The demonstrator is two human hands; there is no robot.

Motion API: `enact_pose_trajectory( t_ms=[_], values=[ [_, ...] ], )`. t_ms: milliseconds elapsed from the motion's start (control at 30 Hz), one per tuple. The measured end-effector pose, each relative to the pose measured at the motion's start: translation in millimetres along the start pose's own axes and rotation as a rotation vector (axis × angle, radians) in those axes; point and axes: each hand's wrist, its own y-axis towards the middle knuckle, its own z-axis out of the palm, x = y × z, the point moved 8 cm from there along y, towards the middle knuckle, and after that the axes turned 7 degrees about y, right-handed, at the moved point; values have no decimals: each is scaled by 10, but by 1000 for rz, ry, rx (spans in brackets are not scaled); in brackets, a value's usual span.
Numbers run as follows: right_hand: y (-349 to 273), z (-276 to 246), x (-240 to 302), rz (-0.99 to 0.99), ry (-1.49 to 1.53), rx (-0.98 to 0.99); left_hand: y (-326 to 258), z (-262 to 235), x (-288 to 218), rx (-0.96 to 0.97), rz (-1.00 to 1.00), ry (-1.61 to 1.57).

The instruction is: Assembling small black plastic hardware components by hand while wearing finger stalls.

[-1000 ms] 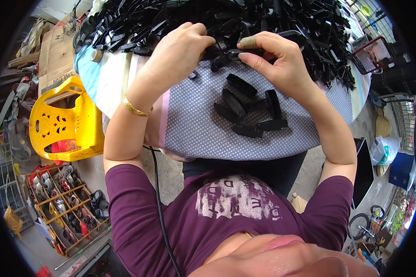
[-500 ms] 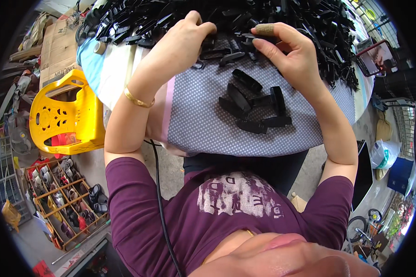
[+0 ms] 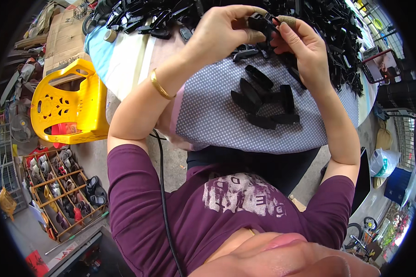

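Over the far part of the table, my left hand (image 3: 224, 30) is closed around a small shiny black plastic part (image 3: 259, 23), its thumb and fingers on either side. My right hand (image 3: 306, 48) meets it from the right, thumb and forefinger pinched at the part's other end; a tan cover wraps one fingertip. The part's exact shape is partly hidden by my fingers. Nearer to me, several loose curved black pieces (image 3: 262, 121) lie grouped on the dotted grey cloth (image 3: 217, 111). Beyond both hands spreads a large heap of similar black parts (image 3: 342, 51).
A roll of tape (image 3: 110, 35) sits at the table's left edge. A yellow plastic chair (image 3: 90, 111) stands left, with a shoe rack (image 3: 62, 198) below it. At the right edge is a phone (image 3: 381, 66) with a lit screen. A black cable (image 3: 162, 184) hangs along my left side.
My left hand has moved right, away from the heap's near edge, and now meets my right hand. A black part is now held between them. The view has shifted slightly.
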Motion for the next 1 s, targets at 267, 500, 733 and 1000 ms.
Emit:
enact_pose_trajectory(
  t_ms=[267,500,733,1000],
  values=[
    [-31,43,-38,43,102,19,-30,56,-47,-72,60,-43],
    [-48,51,-45,96,71,-10,-12,-40,-8,-134,52,23],
    [-68,79,9,9,-44,-95,-63,9,-35,-184,93,-40],
    [-35,102,153,-105,-214,45,-32,1,-93,-130,108,-173]
  ],
)
